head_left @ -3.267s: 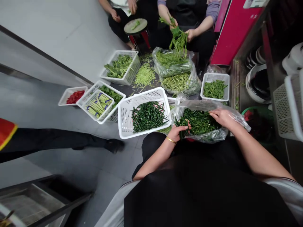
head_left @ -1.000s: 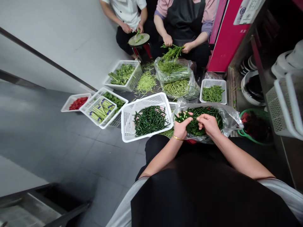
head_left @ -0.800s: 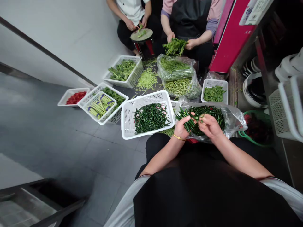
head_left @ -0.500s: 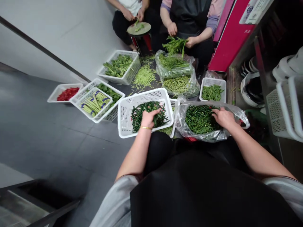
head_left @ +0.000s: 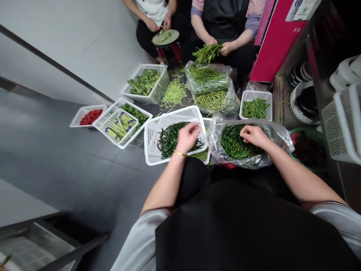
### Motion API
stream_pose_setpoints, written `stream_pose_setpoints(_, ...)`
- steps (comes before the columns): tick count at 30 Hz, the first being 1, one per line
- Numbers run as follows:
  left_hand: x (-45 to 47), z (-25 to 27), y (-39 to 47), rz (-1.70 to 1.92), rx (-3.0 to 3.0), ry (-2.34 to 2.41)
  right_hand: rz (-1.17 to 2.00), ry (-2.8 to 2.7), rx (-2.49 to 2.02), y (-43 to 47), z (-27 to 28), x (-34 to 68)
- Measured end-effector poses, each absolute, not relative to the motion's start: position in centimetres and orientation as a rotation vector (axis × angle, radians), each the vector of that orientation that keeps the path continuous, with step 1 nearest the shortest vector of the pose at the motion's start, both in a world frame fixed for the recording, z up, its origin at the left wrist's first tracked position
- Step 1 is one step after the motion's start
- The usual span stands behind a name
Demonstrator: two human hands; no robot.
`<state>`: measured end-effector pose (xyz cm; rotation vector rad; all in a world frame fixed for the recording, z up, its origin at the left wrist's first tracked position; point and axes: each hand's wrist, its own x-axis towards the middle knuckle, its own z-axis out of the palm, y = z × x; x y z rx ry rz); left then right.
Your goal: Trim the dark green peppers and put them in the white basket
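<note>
My left hand (head_left: 188, 137), with a gold bangle at the wrist, is over the right part of a white perforated basket (head_left: 150, 141). Dark green, thin chili peppers (head_left: 169, 139) lie in that basket. Motion smears the fingers, so whether they hold anything is unclear. Above an open clear plastic bag (head_left: 216, 145), my right hand (head_left: 254, 135) has thumb and fingertips pinched together; anything between them is too small to make out. More thin green chili peppers (head_left: 235, 145) with stems fill the bag.
Two people sit opposite, one holding leafy greens (head_left: 207, 53), the other at a round stool (head_left: 166, 37). Green stalks fill another plastic bag (head_left: 235, 99). White baskets hold greens, bundled stalks (head_left: 120, 126) and red peppers (head_left: 90, 117). Buckets (head_left: 306, 103) stand right.
My left hand has lifted from the chili peppers and moved right. My right hand has shifted left over the bag, its fingers now pinched. The opposite person's hands have come closer together.
</note>
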<state>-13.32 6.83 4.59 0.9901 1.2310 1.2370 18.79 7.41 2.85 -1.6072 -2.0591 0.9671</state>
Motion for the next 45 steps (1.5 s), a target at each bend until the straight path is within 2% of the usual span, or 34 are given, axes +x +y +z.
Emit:
stream_pose_setpoints(2, -7.5, 4.5, 4.8, 1.054, 1.196, 1.132, 1.203, -1.809, -1.497, 6.0, 3.3, 18.7)
stream_pose_setpoints(4, -2.8, 3.5, 3.3, 0.844, 1.168, 0.998, 1.200, -1.798, -1.419, 4.2, 3.5, 18.0)
stream_pose_setpoints(9, 1.7, 0.7, 1.1, 0.495, 0.969, 0.909, 0.415, -2.263, -1.645, 1.9, 2.9, 17.3)
stream_pose_setpoints(12, 0.3, 0.6, 0.5, 0.504, 1.225, 1.112, 0.193, -2.454, -1.765, 2.9, 2.0, 16.8)
stream_pose_setpoints(16, -4.2, 0.8, 1.4, 0.893, 1.778, 1.629, 0.304, -2.663, -1.621, 4.7, 0.1, 13.1)
stream_pose_setpoints(19, -7.1, -0.2, 3.4, 0.901, 1.656, 1.802, 0.391, -2.757, -1.572, 5.3, -1.6, 10.0)
stream_pose_setpoints(23, -7.8, -1.7, 5.5, 0.758, 1.156, 1.558, 0.403, -2.821, -1.506, 5.8, -3.0, 10.5)
stream_pose_setpoints(28, -7.8, -0.1, 5.6, 1.015, 0.894, 1.176, 0.457, -2.886, -1.441, 6.0, -2.5, 13.2)
stream_pose_setpoints(32, -7.9, 1.7, 4.8, 1.092, 0.818, 0.885, 0.478, -2.942, -1.418, 6.0, -2.4, 10.0)
stream_pose_setpoints(38, -7.7, 1.2, 4.7, 1.098, 0.744, 0.819, 0.444, -2.874, -1.785, 6.7, -3.4, 5.0)
stream_pose_setpoints(45, -8.2, 1.6, 5.1, 1.145, 0.751, 0.804, 0.534, -2.685, -1.678, 7.8, -2.5, 9.0)
